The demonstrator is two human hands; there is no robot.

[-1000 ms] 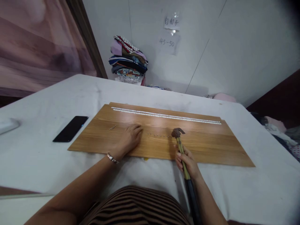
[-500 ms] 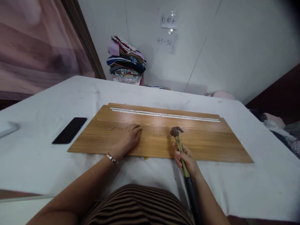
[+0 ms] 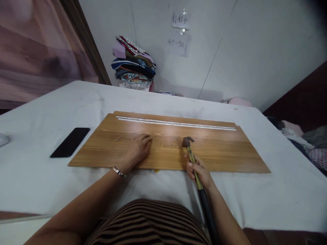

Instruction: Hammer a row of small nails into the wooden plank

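My right hand (image 3: 200,172) grips a claw hammer (image 3: 196,175) partway up its yellowish handle, just below the head. The rusty head is over the wooden board (image 3: 224,153), at the right end of a row of several small nail heads (image 3: 168,145). On the board left of that row lies my left hand (image 3: 139,148), palm down, fingers extended and holding nothing. A couple of loose nails (image 3: 118,138) rest to its left. Two white measuring strips (image 3: 176,124) run along the far side of the board.
A black phone (image 3: 70,142) lies on the white tabletop (image 3: 84,102) left of the board. Folded clothes (image 3: 135,64) are stacked against the wall behind. A white object (image 3: 3,139) sits at the left edge, and more cloth (image 3: 293,134) lies beyond the table's right side.
The camera has turned slightly, so everything appears shifted a little to the left. Both hands and the hammer keep about the same places over the board.
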